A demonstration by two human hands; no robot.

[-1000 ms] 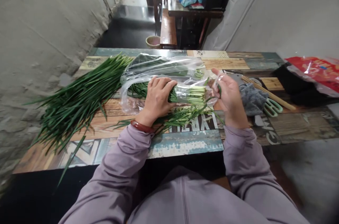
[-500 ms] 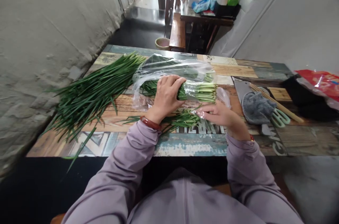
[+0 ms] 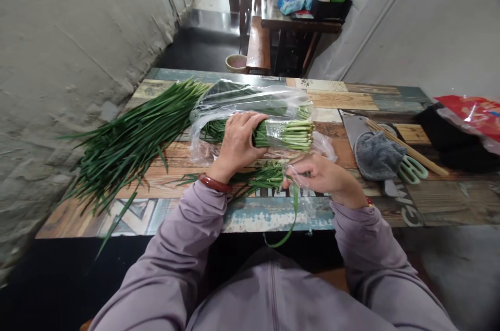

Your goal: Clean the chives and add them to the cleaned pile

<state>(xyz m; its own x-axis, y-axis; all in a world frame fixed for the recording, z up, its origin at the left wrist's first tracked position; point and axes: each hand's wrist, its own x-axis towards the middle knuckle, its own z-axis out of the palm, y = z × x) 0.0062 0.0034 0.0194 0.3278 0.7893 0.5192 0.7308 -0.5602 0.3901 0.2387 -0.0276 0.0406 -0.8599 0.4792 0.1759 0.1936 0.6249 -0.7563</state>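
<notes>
My left hand (image 3: 239, 138) is wrapped over a bundle of garlic chives (image 3: 297, 135), whose pale stem ends point right under a band of clear tape. My right hand (image 3: 318, 173), fingers pinched together, grips crumpled clear plastic film (image 3: 307, 198); a single green leaf (image 3: 294, 216) hangs below its fingertips past the table's front edge. Loose short trimmings (image 3: 265, 177) lie between the two hands. Behind the bundle is a clear plastic bag (image 3: 250, 94) with more chives inside. A big loose heap of chives (image 3: 133, 138) spreads over the table's left side.
On the right are a grey cloth (image 3: 378, 156), green-handled scissors (image 3: 413, 169), wooden chopsticks (image 3: 410, 149) and a cleaver-like metal blade (image 3: 349, 125). A red plastic packet (image 3: 472, 117) lies farther right. A wall (image 3: 70, 49) borders the left side; a bench (image 3: 258, 44) stands beyond the table.
My right hand has drawn the plastic film slightly down and toward me, and a long leaf now dangles from it. My left hand keeps its hold on the bundle. The view has shifted slightly.
</notes>
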